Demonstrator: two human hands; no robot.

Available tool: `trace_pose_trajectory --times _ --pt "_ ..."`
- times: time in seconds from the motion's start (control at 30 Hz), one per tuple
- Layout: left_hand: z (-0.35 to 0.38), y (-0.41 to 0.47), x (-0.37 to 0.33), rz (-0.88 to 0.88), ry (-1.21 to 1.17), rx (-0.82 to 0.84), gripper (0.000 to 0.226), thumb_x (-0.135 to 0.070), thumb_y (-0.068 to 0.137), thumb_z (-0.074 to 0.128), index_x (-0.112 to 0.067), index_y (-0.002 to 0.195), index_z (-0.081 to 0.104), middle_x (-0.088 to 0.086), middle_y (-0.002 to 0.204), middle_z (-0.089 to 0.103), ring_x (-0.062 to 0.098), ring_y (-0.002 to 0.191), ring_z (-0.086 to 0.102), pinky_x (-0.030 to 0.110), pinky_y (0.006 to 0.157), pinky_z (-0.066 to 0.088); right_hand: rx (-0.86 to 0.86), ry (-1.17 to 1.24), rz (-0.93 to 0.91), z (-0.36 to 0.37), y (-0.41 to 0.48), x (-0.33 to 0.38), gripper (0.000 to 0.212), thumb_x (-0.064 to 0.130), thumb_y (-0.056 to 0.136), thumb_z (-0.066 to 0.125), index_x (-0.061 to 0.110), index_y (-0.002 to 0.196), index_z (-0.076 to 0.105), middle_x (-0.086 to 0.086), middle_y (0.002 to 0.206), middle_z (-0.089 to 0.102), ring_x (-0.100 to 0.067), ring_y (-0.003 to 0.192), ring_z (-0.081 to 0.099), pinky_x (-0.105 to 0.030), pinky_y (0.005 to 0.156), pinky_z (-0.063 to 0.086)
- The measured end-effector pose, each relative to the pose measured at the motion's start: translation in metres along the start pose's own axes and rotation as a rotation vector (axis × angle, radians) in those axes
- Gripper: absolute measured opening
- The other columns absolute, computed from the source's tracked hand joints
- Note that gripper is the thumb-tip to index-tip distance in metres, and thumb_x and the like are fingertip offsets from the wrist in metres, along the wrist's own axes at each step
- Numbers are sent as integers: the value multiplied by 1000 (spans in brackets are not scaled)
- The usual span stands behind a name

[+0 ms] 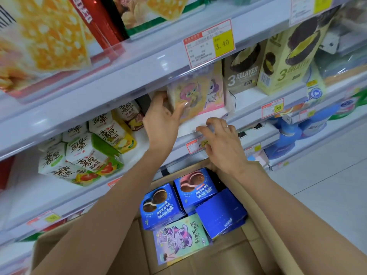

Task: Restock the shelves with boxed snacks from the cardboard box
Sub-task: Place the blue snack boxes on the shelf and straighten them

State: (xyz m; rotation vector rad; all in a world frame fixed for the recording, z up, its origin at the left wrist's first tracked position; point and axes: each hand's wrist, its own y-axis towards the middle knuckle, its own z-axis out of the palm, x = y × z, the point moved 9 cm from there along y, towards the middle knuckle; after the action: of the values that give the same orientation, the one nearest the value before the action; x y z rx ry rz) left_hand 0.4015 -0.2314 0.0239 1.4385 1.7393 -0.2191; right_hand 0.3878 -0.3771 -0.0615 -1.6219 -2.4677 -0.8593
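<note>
Gripping the pony-print box [190, 98] at its left edge, the left hand [162, 120] has its thumb across the front panel and its fingers behind; the box stands upright on the middle shelf [200, 122], partly veiled by the clear plastic strip hanging from the shelf above.

Right hand [222, 141]: fingers loosely curled, resting at the front lip of the same shelf, just over a price tag [197, 145]; a ring shows on one finger. Whether it pinches anything cannot be told.

Same shelf, right of the held box: a second pony box [215, 94], pink, touching it; then a grey "3 Layer" box [243, 72] and a pale yellow "3 Layer" box [286, 56].

Same shelf, left: white-and-green snack boxes [83, 155] with brush lettering, several tumbled and tilted.

Upper shelf: orange-patterned bags [47, 32], blurred; price tag reading 3.40 [209, 43] on its rail.

Cardboard box [228, 253], open, below the arms. Contents: two blue sandwich-cookie boxes [160, 205] side by side, a further blue box [220, 213] tilted at right, one purple-pony box [180, 237] lying flat in front of them. Bare cardboard floor visible nearer the camera.

Lower right shelves: blue packages [294, 133], out of focus.
</note>
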Motion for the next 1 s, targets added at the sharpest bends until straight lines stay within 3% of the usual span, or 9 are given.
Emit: trace_pose_trajectory --times 0.13,0.3,0.43,0.6,0.7,0.8,0.9,1.0 --pt "37 14 -5 2 -15 85 37 -43 84 63 -11 96 49 8 75 67 27 69 62 34 66 47 20 -17 -19 -3 3 0 51 6 58 69 18 108 63 -9 102 56 -28 98 46 -35 70 38" --pt "74 14 -6 31 150 187 57 -37 79 71 -3 117 46 16 111 54 36 91 59 39 72 48 56 39 4 -1 4 -3 49 6 61 72 15 109 64 -11 106 55 -26 101 40 -36 68 39" --pt "92 11 7 -200 55 235 68 -40 74 75 -2 114 35 16 111 58 35 102 58 35 76 47 29 79 -6 -5 4 -3 52 3 58 74 11 109 63 -14 104 56 -24 99 34 -38 65 44" --pt "99 8 8 -212 28 308 63 -40 78 72 -2 115 37 14 109 62 32 104 59 34 78 49 6 85 -13 -6 2 -7 59 2 58 74 13 114 61 -14 107 56 -24 102 35 -41 69 47" --pt "81 -1 7 -117 148 335 61 -46 81 66 -7 118 39 8 109 62 25 100 60 30 71 44 -3 62 -35 -8 1 -5 60 3 59 74 12 116 60 -16 116 56 -29 111 41 -45 77 48" --pt "40 -29 -1 113 150 267 39 -33 86 61 -13 117 47 -2 109 60 13 94 57 31 75 46 -11 57 -4 -11 -3 -1 55 5 66 66 12 121 58 -15 132 51 -35 128 40 -48 94 41" --pt "-3 -80 7 295 37 210 21 -22 88 52 -12 106 55 -3 98 60 5 84 54 27 71 48 -102 176 79 -22 -26 10 49 6 75 57 11 123 58 -12 134 49 -28 128 38 -38 102 34" --pt "-21 -140 48 301 45 274 14 -20 88 46 -19 100 53 -5 92 60 1 78 52 20 64 46 -138 524 276 -20 -81 35 36 5 82 53 13 117 59 -3 120 56 -18 111 48 -22 95 36"
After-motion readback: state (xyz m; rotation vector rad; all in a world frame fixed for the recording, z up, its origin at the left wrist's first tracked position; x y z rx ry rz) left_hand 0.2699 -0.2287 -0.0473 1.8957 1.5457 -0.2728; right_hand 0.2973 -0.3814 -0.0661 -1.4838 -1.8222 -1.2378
